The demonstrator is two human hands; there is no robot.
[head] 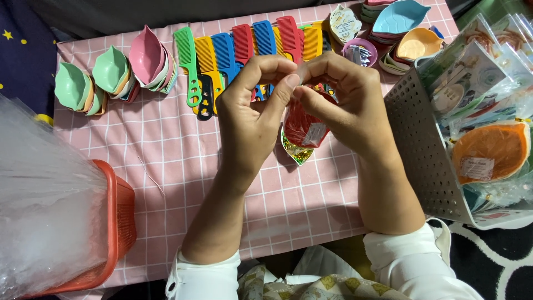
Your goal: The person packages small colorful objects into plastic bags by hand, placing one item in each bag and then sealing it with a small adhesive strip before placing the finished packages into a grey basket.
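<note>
Both hands meet above the pink checked tablecloth (166,144), the left hand (252,111) and right hand (344,103) pinching the top of a clear bag holding a red leaf-shaped dish (302,128). This looks like the closing step of packing; next would call for a firm twist or tie. The fingertips hide the bag's mouth, so any tie cannot be made out.
</note>
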